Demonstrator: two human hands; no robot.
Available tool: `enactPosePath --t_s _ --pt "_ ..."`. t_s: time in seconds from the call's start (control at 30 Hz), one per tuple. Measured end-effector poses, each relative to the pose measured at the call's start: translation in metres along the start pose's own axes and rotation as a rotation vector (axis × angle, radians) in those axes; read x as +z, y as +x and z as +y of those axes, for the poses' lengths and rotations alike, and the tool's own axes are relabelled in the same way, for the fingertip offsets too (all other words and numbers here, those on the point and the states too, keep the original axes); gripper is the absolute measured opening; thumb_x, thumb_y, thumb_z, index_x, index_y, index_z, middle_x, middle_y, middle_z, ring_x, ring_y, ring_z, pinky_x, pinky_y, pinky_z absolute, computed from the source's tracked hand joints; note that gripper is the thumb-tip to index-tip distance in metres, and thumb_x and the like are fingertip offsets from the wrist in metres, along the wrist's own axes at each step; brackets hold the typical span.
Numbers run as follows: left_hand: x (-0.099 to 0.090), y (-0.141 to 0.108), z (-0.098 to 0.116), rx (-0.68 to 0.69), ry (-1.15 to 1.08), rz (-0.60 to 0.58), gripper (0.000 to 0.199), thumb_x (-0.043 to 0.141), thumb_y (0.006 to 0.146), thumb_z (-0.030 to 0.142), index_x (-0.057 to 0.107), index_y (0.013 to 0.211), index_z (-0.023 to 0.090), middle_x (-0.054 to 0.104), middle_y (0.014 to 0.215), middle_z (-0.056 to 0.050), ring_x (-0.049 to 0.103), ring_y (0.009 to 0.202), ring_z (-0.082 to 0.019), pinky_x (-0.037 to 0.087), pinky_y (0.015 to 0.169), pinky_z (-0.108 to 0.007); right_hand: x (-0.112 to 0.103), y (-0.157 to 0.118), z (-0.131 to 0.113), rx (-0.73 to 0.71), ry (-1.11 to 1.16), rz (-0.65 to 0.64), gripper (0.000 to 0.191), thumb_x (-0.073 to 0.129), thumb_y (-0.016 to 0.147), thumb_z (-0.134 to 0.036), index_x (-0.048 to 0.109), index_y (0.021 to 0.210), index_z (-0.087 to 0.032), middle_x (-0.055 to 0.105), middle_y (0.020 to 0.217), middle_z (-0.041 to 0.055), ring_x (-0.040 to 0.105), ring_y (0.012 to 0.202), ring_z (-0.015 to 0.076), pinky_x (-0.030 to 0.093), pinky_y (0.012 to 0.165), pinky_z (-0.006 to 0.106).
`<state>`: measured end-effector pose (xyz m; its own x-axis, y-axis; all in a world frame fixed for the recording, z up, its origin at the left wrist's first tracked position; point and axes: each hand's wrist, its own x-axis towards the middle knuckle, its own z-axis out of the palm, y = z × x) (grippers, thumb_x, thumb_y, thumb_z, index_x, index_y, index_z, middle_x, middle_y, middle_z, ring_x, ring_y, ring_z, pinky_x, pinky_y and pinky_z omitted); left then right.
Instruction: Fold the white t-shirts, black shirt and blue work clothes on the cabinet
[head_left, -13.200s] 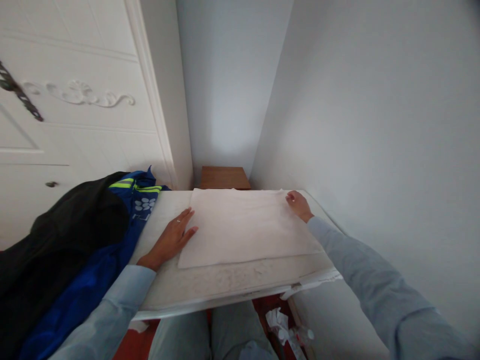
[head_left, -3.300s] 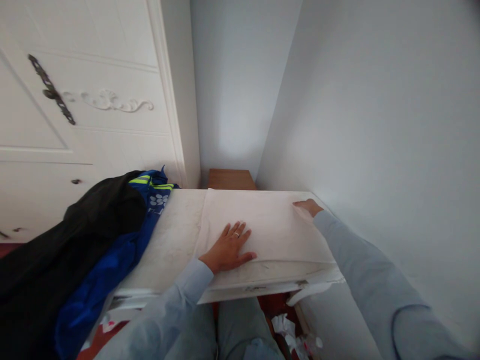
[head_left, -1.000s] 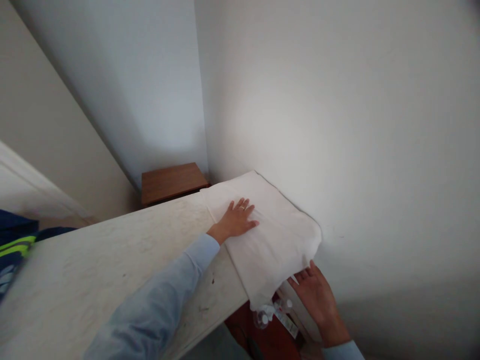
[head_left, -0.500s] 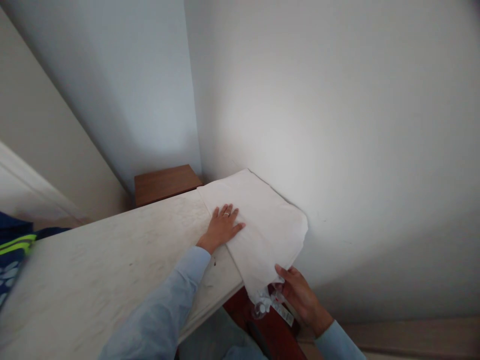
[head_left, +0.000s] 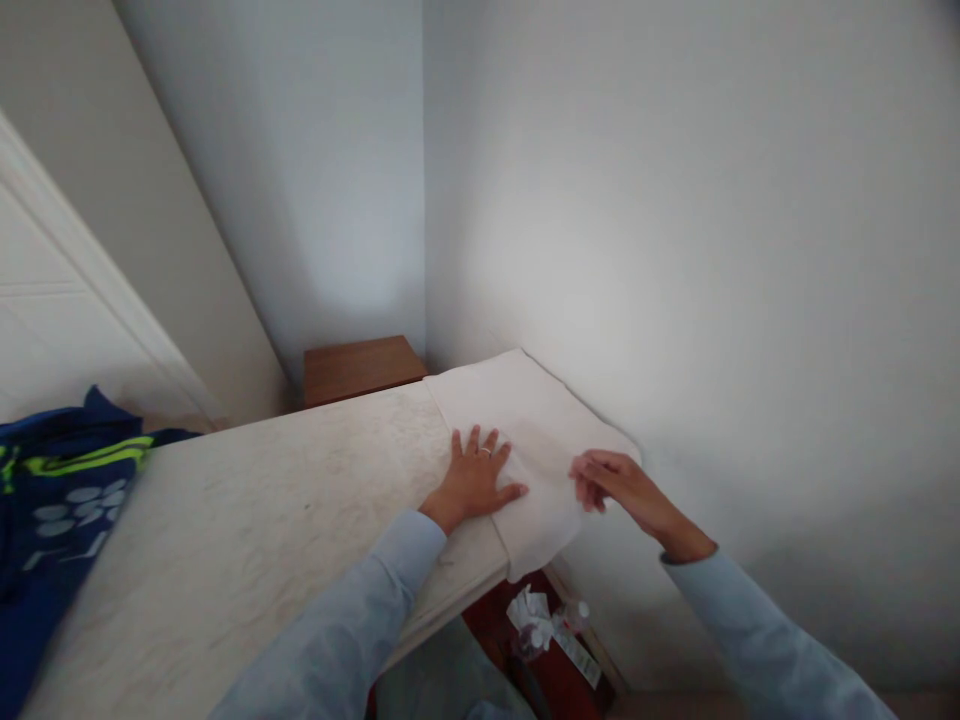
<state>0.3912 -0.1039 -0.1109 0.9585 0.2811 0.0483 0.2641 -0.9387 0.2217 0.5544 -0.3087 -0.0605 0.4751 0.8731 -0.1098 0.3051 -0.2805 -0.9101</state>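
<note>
A white cloth (head_left: 525, 400) lies over the far right end of the pale board (head_left: 285, 510), its near edge hanging down over the side. My left hand (head_left: 476, 480) rests flat across the cloth's left edge, fingers spread, a ring on one finger. Just above the cloth's right part is my right hand (head_left: 607, 480), its fingers bent and loosely together; whether anything is between them is too small to tell.
Dark blue clothing (head_left: 67, 530) with yellow-green stripes lies at the left. A brown wooden box-like piece (head_left: 364, 365) stands in the corner. Below the board, a red surface (head_left: 559, 675) holds clear bottles and crumpled white paper (head_left: 528, 608). A wall (head_left: 712, 250) borders the right.
My right hand has left the cloth's near corner and moved up over the cloth. The cloth's near edge hangs differently, uncovering the items below. The view has shifted left.
</note>
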Motion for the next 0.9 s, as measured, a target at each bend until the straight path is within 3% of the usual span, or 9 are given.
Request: enactPosePath --t_s 0.07,0.13,0.17,0.27,0.37,0.53,0.63,0.8,0.9 --pt "0.002 0.0 0.001 0.006 -0.006 -0.004 0.093 0.029 0.088 0.083 0.035 0.158 0.023 0.029 0.165 -0.015 0.013 0.153 -0.046 0.003 0.117 -0.073 0.004 0.05 -0.012 -0.269 -0.221 0.078 0.049 0.051 0.093 -0.066 0.07 0.098 -0.021 0.077 0.1 0.0091 0.071 0.089 0.0217 0.058 0.078 0.036" --pt "0.003 -0.002 0.002 0.012 -0.007 0.0 0.093 0.028 0.087 0.084 0.035 0.158 0.023 0.028 0.166 -0.016 0.012 0.153 -0.046 0.001 0.117 -0.073 0.008 0.102 -0.007 -0.469 -0.472 0.113 0.056 0.05 0.093 -0.066 0.068 0.123 -0.022 0.067 0.134 0.0119 0.06 0.126 0.0274 0.047 0.109 0.046" --pt "0.004 -0.003 0.002 0.013 -0.006 0.007 0.094 0.028 0.087 0.084 0.034 0.158 0.023 0.028 0.166 -0.016 0.012 0.153 -0.045 0.001 0.117 -0.073 0.008 0.126 0.001 -0.493 -0.594 0.075 0.062 0.049 0.093 -0.068 0.065 0.131 -0.021 0.059 0.145 0.0135 0.052 0.136 0.0294 0.04 0.116 0.048" --pt "0.004 -0.007 0.002 0.013 -0.01 0.025 0.095 0.024 0.088 0.085 0.033 0.159 0.022 0.027 0.166 -0.015 0.011 0.154 -0.044 -0.001 0.118 -0.073 -0.003 0.181 0.038 -0.378 -0.852 -0.029 0.074 0.038 0.096 -0.069 0.057 0.144 -0.016 0.047 0.155 0.0169 0.039 0.147 0.0318 0.032 0.121 0.051" --pt "0.002 -0.012 0.003 0.022 -0.027 0.029 0.095 0.023 0.088 0.085 0.033 0.159 0.022 0.027 0.166 -0.015 0.01 0.154 -0.044 0.0 0.118 -0.073 -0.029 0.209 0.07 -0.352 -0.935 -0.028 0.075 0.026 0.099 -0.067 0.049 0.151 -0.018 0.041 0.16 0.0139 0.032 0.151 0.0287 0.026 0.124 0.049" --pt "0.0 -0.015 0.004 0.03 -0.079 0.048 0.095 0.024 0.088 0.084 0.034 0.158 0.021 0.027 0.165 -0.016 0.01 0.154 -0.044 -0.001 0.118 -0.072 -0.057 0.231 0.08 -0.313 -0.998 -0.062 0.074 0.024 0.102 -0.06 0.044 0.153 -0.011 0.036 0.162 0.0163 0.029 0.152 0.0263 0.021 0.126 0.044" --pt "-0.001 -0.015 0.003 0.03 -0.105 0.034 0.095 0.025 0.088 0.084 0.033 0.159 0.021 0.025 0.166 -0.016 0.009 0.154 -0.044 -0.002 0.118 -0.073 -0.041 0.246 0.066 -0.279 -1.0 -0.035 0.071 0.027 0.102 -0.055 0.041 0.155 -0.01 0.036 0.161 0.0169 0.029 0.152 0.0289 0.022 0.126 0.047" --pt "-0.005 -0.016 0.004 0.016 -0.147 -0.001 0.088 0.029 0.091 0.079 0.032 0.159 0.023 0.023 0.166 -0.014 0.005 0.155 -0.043 -0.005 0.119 -0.072 0.028 0.277 0.03 -0.43 -0.966 -0.159 0.069 0.029 0.102 -0.059 0.035 0.159 -0.019 0.03 0.165 0.0094 0.023 0.154 0.0284 0.02 0.126 0.046" --pt "-0.008 -0.017 0.005 0.019 -0.177 -0.012 0.088 0.029 0.091 0.078 0.032 0.159 0.022 0.022 0.166 -0.015 0.004 0.155 -0.043 -0.006 0.118 -0.072 0.056 0.294 0.014 -0.432 -0.998 -0.22 0.071 0.025 0.103 -0.06 0.035 0.159 -0.017 0.026 0.167 0.0111 0.021 0.155 0.0276 0.018 0.126 0.045"
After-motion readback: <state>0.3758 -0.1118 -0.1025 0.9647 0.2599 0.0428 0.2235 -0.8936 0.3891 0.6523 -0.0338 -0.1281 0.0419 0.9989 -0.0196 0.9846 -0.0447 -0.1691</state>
